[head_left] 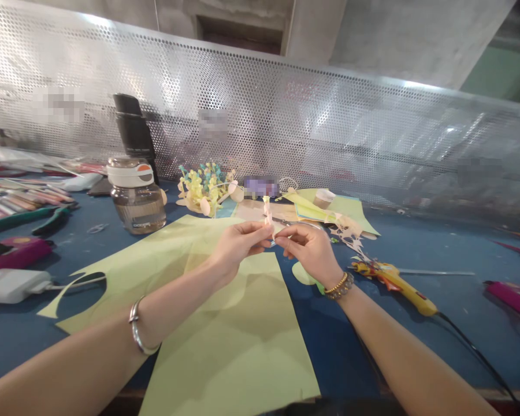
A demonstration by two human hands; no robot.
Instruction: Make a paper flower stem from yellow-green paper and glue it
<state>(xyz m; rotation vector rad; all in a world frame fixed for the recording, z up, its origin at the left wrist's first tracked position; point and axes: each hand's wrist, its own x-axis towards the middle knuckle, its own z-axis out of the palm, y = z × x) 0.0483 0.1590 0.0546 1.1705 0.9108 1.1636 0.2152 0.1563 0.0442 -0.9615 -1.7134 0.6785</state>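
My left hand (238,245) is closed, thumb and fingers pinching a slim pale pink paper piece (267,212) with a yellow tip. The piece stands upright above the fingertips; its lower part is mostly hidden. Close beside it, my right hand (308,245) is also closed, its fingertips pinched at the bottom end of the same piece. Both hands are held over light green paper sheets (238,329) on the blue table (420,341). Right of my right wrist lies a yellow glue gun (398,283) with a black cord.
A water bottle (137,199) and a black cylinder (134,130) stand at the back left. Behind my hands is a cluster of yellow and teal paper flowers (203,185). A white charger (15,286) lies at left. A perforated metal screen (260,110) borders the table.
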